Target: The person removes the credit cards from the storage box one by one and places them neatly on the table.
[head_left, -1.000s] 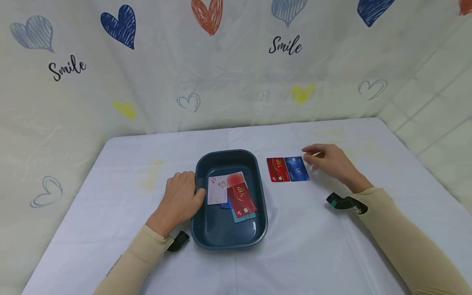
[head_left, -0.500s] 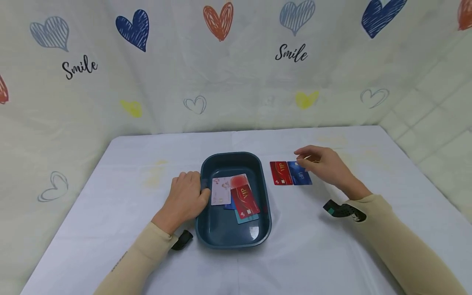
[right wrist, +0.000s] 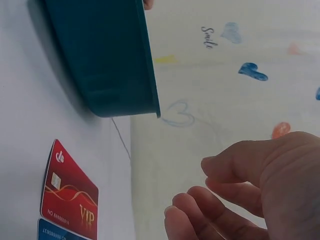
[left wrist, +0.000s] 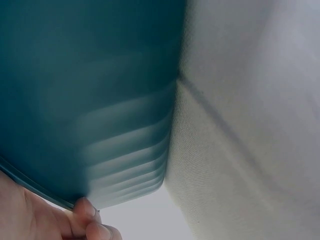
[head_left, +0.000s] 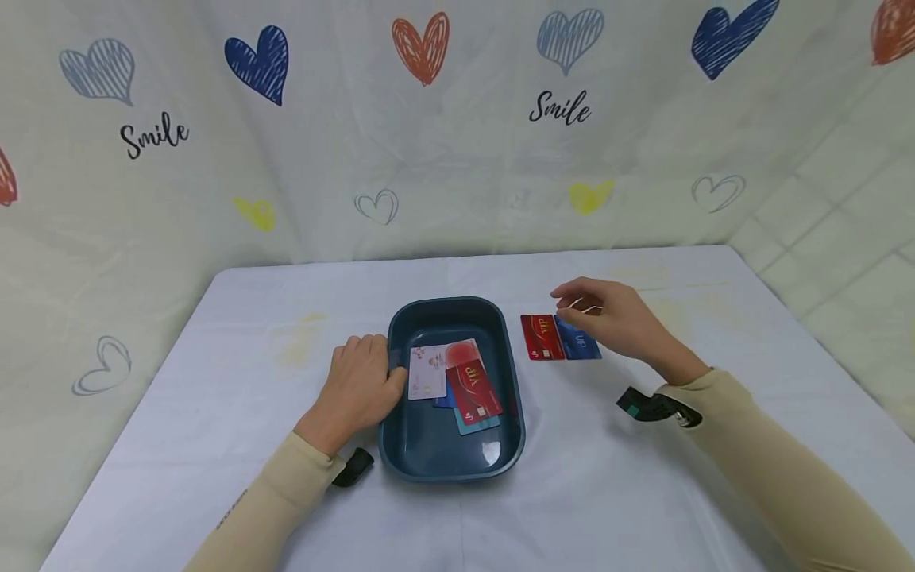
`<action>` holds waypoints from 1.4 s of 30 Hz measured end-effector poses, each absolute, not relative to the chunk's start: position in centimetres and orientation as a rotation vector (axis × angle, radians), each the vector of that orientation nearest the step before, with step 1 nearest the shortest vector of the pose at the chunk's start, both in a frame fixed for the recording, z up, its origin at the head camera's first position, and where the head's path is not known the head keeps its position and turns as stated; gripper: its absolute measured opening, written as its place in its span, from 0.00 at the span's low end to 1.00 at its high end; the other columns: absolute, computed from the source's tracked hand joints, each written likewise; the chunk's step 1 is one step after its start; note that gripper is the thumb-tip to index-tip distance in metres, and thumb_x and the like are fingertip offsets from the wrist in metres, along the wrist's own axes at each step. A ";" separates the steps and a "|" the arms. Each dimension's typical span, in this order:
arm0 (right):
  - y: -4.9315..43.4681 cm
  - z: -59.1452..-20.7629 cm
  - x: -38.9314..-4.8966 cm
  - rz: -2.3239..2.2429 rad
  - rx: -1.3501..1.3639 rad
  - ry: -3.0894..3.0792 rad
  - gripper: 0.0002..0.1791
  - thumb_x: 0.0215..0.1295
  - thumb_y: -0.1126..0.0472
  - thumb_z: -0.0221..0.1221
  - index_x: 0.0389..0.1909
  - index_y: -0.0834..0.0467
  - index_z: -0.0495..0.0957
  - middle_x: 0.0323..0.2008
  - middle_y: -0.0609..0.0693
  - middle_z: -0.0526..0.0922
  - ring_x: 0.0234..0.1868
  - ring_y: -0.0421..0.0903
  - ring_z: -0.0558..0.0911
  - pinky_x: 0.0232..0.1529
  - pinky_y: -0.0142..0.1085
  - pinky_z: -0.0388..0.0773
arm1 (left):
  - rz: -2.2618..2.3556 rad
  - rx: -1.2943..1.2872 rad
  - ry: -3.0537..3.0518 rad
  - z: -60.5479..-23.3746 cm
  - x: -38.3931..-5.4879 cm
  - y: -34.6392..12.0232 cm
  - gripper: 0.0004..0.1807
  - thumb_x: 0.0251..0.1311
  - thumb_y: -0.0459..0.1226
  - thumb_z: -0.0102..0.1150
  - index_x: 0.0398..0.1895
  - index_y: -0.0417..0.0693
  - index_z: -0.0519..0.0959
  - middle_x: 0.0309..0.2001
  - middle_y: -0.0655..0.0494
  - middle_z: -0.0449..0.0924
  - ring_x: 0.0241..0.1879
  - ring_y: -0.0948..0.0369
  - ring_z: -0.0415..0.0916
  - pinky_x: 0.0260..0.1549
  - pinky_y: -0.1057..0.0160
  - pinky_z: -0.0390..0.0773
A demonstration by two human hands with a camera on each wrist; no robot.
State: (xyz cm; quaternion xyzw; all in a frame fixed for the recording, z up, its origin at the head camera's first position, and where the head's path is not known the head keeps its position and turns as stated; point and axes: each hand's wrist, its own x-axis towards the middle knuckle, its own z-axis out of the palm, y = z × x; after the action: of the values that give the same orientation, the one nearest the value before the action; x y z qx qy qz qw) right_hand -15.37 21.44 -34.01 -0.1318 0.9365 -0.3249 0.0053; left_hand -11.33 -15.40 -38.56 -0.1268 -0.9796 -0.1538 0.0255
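Note:
A dark teal plastic tray (head_left: 422,453) stands on the table, and my left hand (head_left: 356,389) grips its left rim. Fingertips (left wrist: 86,209) curl at that rim in the left wrist view. Several cards lie overlapping inside: a pale pink card (head_left: 426,372), a red VIP card (head_left: 473,393), and blue and teal ones partly covered. Right of the tray, another red VIP card (head_left: 542,338) lies beside a blue VIP card (head_left: 581,343). Above the blue card is my right hand (head_left: 608,316), loosely bent and holding nothing; it hides that card's upper part.
A white cloth (head_left: 286,477) covers the table. Behind rises a pale curtain (head_left: 457,143) printed with hearts and "Smile". Black wrist devices (head_left: 654,407) show at both sleeves.
My right hand has moved left, from the blue card's right side to over it. The left hand keeps its grip on the tray. The head view has shifted slightly.

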 end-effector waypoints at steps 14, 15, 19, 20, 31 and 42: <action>18.7 -33.4 -15.1 -1.032 -0.655 2.909 0.15 0.69 0.61 0.64 0.56 0.55 0.82 0.48 0.52 0.88 0.46 0.46 0.88 0.51 0.38 0.85 | -0.479 -0.386 -3.026 -38.9 -11.3 -15.8 0.11 0.65 0.41 0.50 0.32 0.41 0.71 0.28 0.50 0.67 0.34 0.53 0.62 0.38 0.56 0.60; 18.5 -33.3 -15.1 -1.038 -0.681 2.905 0.15 0.69 0.61 0.64 0.55 0.55 0.82 0.47 0.52 0.88 0.46 0.45 0.87 0.51 0.40 0.86 | -0.480 -0.386 -3.027 -38.9 -11.3 -15.8 0.11 0.65 0.41 0.50 0.32 0.41 0.71 0.28 0.50 0.67 0.34 0.53 0.62 0.38 0.56 0.60; 17.7 -33.1 -15.0 -1.048 -0.793 2.892 0.16 0.67 0.62 0.65 0.55 0.55 0.82 0.47 0.51 0.88 0.44 0.44 0.87 0.49 0.44 0.87 | -0.488 -0.380 -3.028 -39.0 -11.3 -15.8 0.11 0.64 0.41 0.50 0.32 0.42 0.70 0.28 0.50 0.67 0.33 0.53 0.62 0.37 0.56 0.59; 17.5 -33.0 -15.0 -1.052 -0.817 2.889 0.16 0.67 0.62 0.66 0.55 0.55 0.82 0.47 0.51 0.88 0.44 0.44 0.87 0.49 0.44 0.87 | -0.488 -0.380 -3.029 -39.0 -11.3 -15.8 0.11 0.64 0.41 0.50 0.32 0.42 0.70 0.28 0.50 0.67 0.33 0.53 0.62 0.37 0.56 0.59; 15.5 -32.4 -14.9 -1.081 -0.997 2.825 0.17 0.64 0.63 0.68 0.54 0.56 0.83 0.48 0.49 0.88 0.42 0.41 0.87 0.46 0.39 0.87 | -0.491 -0.381 -3.018 -39.2 -11.4 -15.7 0.10 0.64 0.41 0.50 0.32 0.42 0.70 0.28 0.50 0.67 0.33 0.53 0.61 0.38 0.56 0.59; 13.7 -32.7 -15.5 -1.028 -1.160 2.689 0.18 0.63 0.64 0.69 0.54 0.56 0.83 0.44 0.48 0.89 0.40 0.38 0.85 0.43 0.36 0.86 | -0.498 -0.388 -3.020 -38.9 -11.5 -15.5 0.11 0.64 0.42 0.50 0.32 0.42 0.70 0.27 0.51 0.67 0.32 0.54 0.61 0.38 0.56 0.59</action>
State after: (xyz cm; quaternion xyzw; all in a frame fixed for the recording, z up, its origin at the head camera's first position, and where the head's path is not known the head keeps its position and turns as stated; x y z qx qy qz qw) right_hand -15.47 13.67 -32.67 -0.3736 0.8663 -0.3311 0.0189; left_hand -11.47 -15.52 -38.93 -0.1257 -0.9784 -0.1615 0.0281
